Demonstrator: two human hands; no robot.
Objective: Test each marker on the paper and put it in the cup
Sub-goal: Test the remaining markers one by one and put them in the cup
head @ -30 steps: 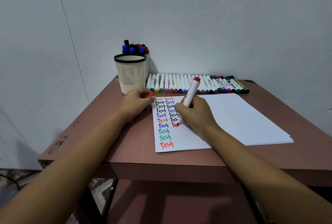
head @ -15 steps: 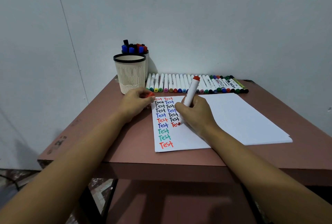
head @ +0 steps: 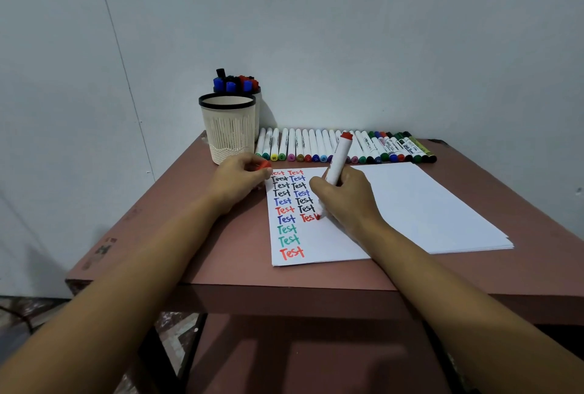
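Observation:
My right hand [head: 346, 197] grips a white marker with a red end [head: 338, 158], its tip pressed on the paper [head: 319, 245] at a red, partly written "Test" in the second column. My left hand [head: 238, 178] rests at the sheet's top left corner, its fingers closed on the red cap [head: 264, 166]. The paper carries two columns of "Test" in red, black, blue and green. A cream cup with a black rim [head: 228, 128] stands at the back left, nothing showing above its rim. Behind it a second cup [head: 257, 99] holds several capped markers.
A row of several markers [head: 344, 148] lies along the back of the brown table [head: 474, 273], against the wall. A stack of blank white sheets [head: 426, 207] lies right of the written sheet. The table's front edge is near my forearms.
The marker tip has moved a little to the right along the red word, adding a stroke. My left hand has stayed in place with the cap.

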